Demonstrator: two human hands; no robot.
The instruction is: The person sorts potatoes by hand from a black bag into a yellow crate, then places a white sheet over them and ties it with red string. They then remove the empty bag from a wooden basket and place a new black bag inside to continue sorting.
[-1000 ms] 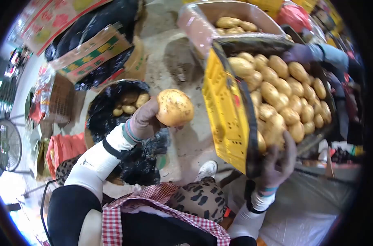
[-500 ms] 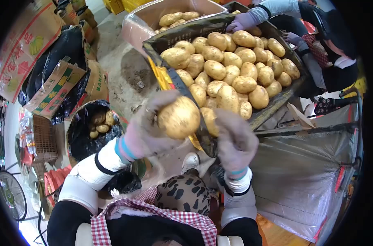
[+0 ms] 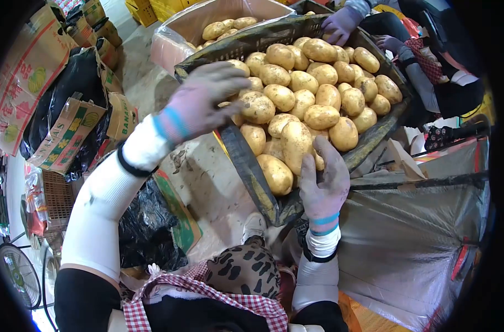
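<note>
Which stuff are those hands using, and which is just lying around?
In use:
- left hand, open over the potatoes
- right hand, open beside them
- dark crate holding them

Seemingly just around:
- fan
- banana box
- black plastic
- brown basket

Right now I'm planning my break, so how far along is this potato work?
Done: perhaps the bulging black bag at left, contents hidden. In hand: the left hand, open, hovers over the potato crate; the right hand is at its near potatoes, grip unclear. Left: probably much, with the crate heaped and more potatoes in the box beyond.
</note>
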